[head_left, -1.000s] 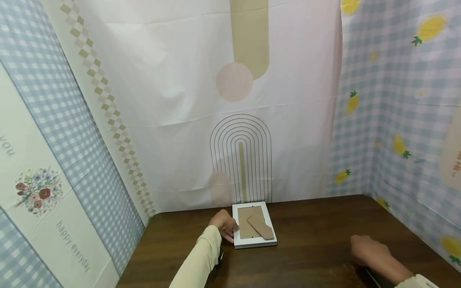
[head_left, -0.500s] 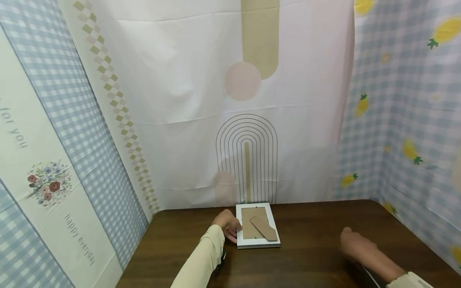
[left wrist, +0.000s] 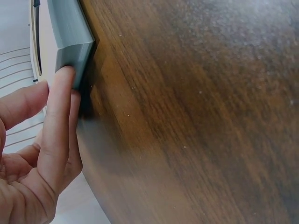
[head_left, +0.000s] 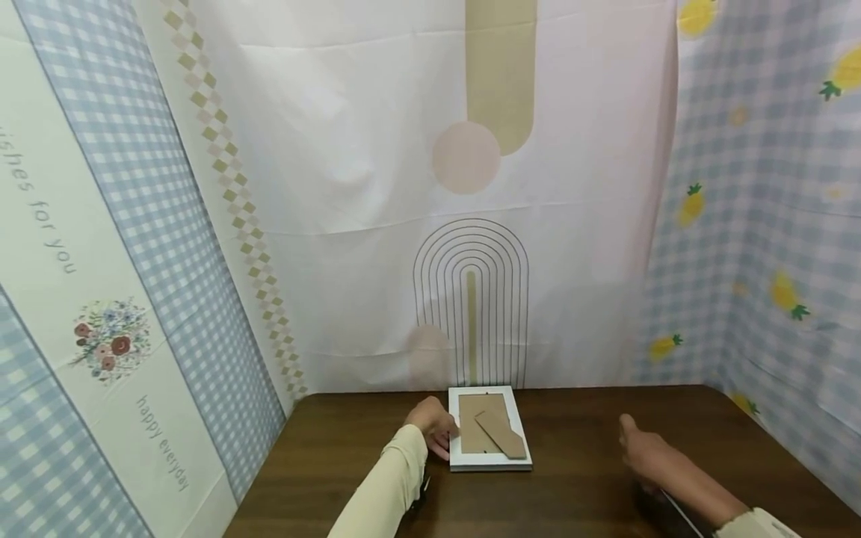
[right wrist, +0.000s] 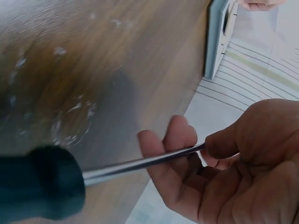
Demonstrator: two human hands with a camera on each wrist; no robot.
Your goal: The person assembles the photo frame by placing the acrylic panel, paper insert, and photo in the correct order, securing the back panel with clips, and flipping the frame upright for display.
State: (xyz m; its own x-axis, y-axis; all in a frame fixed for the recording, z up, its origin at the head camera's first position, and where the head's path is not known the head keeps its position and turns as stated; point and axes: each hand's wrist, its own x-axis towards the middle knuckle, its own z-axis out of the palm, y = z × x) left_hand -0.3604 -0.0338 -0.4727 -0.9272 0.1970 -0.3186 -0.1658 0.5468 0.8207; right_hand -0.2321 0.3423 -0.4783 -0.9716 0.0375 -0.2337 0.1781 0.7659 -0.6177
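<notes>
White rectangular picture frame with a tan board back is laid flat, back up, on the brown wooden counter, going by the head view. Left wrist: its corner's pinched by the left hand, thumb on the back; should probably be braced firmly there. Right wrist: a dark-handled metal-shafted tool is pinched by its thin end in the right hand, fingers curled; tbh control's likely better with the handle gripped.

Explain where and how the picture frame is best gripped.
Probably by the left side of its white border, coming from the left, pinching its top and thick edge. The picture frame lies flat, back up; its brown stand slants over the lower right border, away from that side, where the left hand holds it.
</notes>
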